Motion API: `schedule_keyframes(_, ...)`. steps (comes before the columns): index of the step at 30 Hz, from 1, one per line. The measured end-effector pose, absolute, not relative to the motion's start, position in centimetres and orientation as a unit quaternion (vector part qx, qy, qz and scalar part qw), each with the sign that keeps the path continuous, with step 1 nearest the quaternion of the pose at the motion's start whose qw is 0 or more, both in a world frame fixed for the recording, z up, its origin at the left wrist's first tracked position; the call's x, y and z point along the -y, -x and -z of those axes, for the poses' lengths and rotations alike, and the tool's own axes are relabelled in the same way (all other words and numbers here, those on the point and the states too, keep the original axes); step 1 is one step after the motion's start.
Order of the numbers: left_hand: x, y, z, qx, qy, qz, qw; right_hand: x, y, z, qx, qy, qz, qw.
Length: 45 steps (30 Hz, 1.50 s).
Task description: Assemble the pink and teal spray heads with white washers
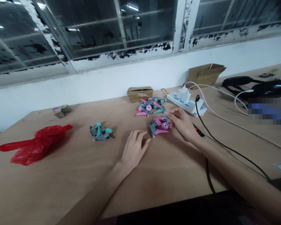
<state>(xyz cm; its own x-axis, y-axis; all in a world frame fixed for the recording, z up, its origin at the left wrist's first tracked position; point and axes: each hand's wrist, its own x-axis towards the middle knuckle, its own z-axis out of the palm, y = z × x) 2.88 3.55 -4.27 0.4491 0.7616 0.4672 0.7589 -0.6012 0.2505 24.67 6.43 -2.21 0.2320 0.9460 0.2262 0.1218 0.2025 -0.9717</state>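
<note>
My left hand rests low over the table with its fingers stretched and apart, holding nothing. Just right of its fingertips lies a small pile of pink and grey trigger spray heads. At the pile's right edge is my right hand, its fingers curled and thumb drawn in against a spray head that they partly hide. Behind, a larger heap of pink, teal and grey spray heads sits in front of a small cardboard box. Off to the left, a few teal and grey spray heads lie together.
A red plastic bag and small greyish blocks are at the left. Behind my right hand stands a white power strip with plugs and cables. A black cable crosses near my right forearm. An open cardboard box stands by the wall.
</note>
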Motion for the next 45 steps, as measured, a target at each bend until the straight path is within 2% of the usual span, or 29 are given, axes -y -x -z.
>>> schedule_keyframes(4,-4.6,-5.6,4.7,-0.432,-0.859,-0.275,0.014,-6.8,-25.3,2.8,0.609,0.588,-0.182,0.501)
schedule_keyframes(8,-6.8,-8.1,4.8,-0.425,-0.869,-0.254,-0.010,-7.2,-25.6,2.8,0.671,0.652,0.003,0.353)
schedule_keyframes(12,-8.5,-9.0,4.8,-0.449,-0.867,-0.219,-0.013,-7.6,-25.2,3.1,0.691,0.679,0.092,0.230)
schedule_keyframes(19,-10.2,-6.9,4.8,-0.522,-0.816,-0.248,-0.022,-8.2,-23.0,3.1,0.766,0.616,0.113,0.145)
schedule_keyframes(24,-10.4,-5.6,4.2,-0.504,-0.816,-0.282,-0.010,-9.1,-21.2,2.4,0.790,0.589,0.073,0.154)
schedule_keyframes(31,-12.4,-4.8,3.8,-0.532,-0.779,-0.331,0.014,-13.1,-22.9,1.4,0.741,0.649,0.047,0.165)
schedule_keyframes(38,-21.3,-5.4,1.5,-0.582,-0.765,-0.266,0.074,-17.4,-24.4,1.9,0.733,0.676,-0.003,0.078)
schedule_keyframes(45,-25.5,-7.1,1.2,-0.577,-0.781,-0.189,0.146,-19.0,-24.1,1.4,0.735,0.674,-0.011,0.070)
